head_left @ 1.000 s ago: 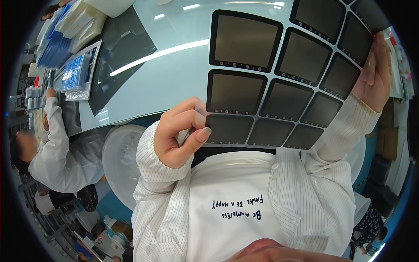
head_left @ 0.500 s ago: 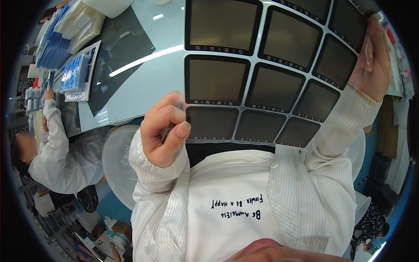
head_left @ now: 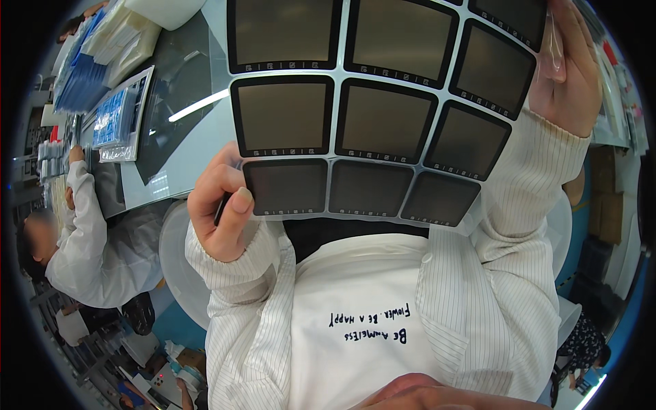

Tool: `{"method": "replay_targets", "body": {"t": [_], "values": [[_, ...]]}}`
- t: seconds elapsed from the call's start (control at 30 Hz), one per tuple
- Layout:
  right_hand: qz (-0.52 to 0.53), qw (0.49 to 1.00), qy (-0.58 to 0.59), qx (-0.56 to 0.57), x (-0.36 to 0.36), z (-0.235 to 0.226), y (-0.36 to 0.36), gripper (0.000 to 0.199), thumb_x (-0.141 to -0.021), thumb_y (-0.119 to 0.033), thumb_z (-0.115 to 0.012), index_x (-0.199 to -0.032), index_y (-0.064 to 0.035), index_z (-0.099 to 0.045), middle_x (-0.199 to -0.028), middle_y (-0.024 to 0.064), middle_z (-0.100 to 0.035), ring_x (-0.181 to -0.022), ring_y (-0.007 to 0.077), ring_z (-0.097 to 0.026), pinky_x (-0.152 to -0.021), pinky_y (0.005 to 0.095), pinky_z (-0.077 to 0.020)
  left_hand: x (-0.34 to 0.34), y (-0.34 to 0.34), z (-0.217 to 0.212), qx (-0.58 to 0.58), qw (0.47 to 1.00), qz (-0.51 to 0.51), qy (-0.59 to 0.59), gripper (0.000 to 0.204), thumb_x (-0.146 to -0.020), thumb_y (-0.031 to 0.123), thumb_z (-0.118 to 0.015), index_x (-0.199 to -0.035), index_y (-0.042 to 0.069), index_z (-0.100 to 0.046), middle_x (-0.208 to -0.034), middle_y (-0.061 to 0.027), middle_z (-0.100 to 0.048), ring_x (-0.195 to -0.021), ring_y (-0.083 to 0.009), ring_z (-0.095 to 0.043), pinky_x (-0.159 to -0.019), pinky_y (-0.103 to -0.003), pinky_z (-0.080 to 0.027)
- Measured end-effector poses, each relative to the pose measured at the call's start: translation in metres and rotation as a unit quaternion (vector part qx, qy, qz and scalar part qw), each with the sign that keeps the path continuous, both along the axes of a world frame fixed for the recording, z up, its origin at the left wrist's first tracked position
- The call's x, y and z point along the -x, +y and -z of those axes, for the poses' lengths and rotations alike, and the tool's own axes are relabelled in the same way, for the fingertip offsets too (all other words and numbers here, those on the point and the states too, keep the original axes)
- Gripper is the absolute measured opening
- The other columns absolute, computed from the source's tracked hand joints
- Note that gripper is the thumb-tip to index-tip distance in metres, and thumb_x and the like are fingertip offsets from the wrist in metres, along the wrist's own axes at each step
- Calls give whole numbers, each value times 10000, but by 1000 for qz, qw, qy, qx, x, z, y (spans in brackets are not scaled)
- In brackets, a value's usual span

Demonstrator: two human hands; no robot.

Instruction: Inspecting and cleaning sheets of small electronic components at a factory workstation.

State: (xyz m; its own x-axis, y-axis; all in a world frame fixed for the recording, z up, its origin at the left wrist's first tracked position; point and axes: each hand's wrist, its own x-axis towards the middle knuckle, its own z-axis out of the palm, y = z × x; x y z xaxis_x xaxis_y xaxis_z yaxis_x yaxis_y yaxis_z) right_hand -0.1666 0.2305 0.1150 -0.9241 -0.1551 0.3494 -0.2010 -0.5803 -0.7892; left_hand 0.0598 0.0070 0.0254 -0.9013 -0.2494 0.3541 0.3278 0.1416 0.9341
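Note:
A large glossy clear sheet (head_left: pixel 340 130) fills the upper middle, bearing rows of dark rectangular panels (head_left: pixel 283 116) with black borders and small marks along their lower edges. My right hand (head_left: pixel 567 82) grips its right edge; part of those fingers is hidden behind it, and clear film shows over a finger. At the lower left corner my left hand (head_left: pixel 222 205) is closed, fingers and thumb against the sheet's edge. A thin dark stick-like tool (head_left: pixel 221 208) shows inside that hand; most of it is covered by the fingers.
A glass-topped table (head_left: pixel 160 179) lies beyond, with stacked blue and pale sheets (head_left: pixel 85 75) and a bagged blue pack (head_left: pixel 116 123) on it. A co-worker in a white coat (head_left: pixel 102 253) sits at the left. Translucent round tubs (head_left: pixel 181 260) stand beside me, and cardboard boxes (head_left: pixel 605 198) at right.
The sheet and both my hands have shifted left, the left hand most. The sheet has also risen slightly in the picture. Both hands keep their hold.

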Motion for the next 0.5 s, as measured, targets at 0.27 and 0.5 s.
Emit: {"method": "replay_targets", "body": {"t": [0.27,0.5], "values": [[-34,999,9,16,9,6,1,203,-1004,-115,-461,-1022,31,-600,-600,54,-624,-340,54,-412,-363,157,-365,-10,-15,3,-1,999,-37,7,289,-891,226,-597,-717,10,-515,-1005,-193,-579,-890,-199,-534,-838,-323,-366],[-45,997,70,6,17,7,-12,200,-994,-87,-472,-1014,57,-610,-698,79,-661,-388,50,-463,-393,151,-403,-13,-27,-1,-7,998,-58,12,253,-903,190,-571,-723,23,-509,-993,-180,-589,-953,-231,-547,-880,-360,-368]]}}
